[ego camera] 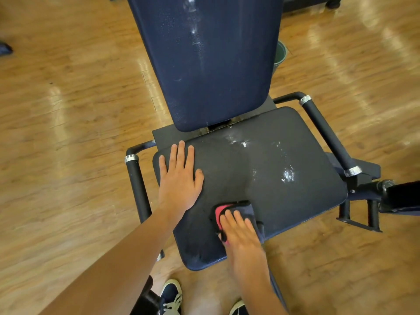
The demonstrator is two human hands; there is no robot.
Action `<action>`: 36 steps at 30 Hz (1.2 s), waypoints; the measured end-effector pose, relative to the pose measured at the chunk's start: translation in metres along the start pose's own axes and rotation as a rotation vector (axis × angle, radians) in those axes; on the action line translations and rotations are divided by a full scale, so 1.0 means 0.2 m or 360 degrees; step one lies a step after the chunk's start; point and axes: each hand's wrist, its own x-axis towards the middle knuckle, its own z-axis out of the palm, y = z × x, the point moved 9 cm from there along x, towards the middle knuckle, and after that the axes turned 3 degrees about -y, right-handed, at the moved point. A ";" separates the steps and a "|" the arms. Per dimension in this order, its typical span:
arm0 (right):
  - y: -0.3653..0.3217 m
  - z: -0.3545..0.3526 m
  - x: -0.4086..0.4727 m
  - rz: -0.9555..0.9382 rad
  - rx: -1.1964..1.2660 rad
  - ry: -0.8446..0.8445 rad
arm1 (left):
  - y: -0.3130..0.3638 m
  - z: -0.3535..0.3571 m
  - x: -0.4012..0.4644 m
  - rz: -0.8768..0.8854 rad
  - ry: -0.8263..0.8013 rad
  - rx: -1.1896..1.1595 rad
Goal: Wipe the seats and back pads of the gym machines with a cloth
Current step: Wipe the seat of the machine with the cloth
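Observation:
The dark seat pad [272, 192] of a gym machine fills the middle of the view, with white wet spots on its far right part. Its navy back pad [204, 60] rises behind it, streaked with droplets. My left hand [179, 178] lies flat with straight fingers on the seat's left side. My right hand [241, 233] presses a folded dark cloth with a pink patch [229, 210] onto the seat's front, fingers straight on top of it.
Black padded handles flank the seat, one on the left [138, 189] and one on the right [327, 135]. A green bucket [280, 56] stands behind the back pad on the right. The floor [68, 110] is glossy wood. My shoes [171, 296] are below the seat's front edge.

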 end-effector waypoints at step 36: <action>0.09 -0.17 -0.07 0.0365 0.0751 0.0054 | 0.02 0.00 -0.02 -0.0008 -0.0071 0.0014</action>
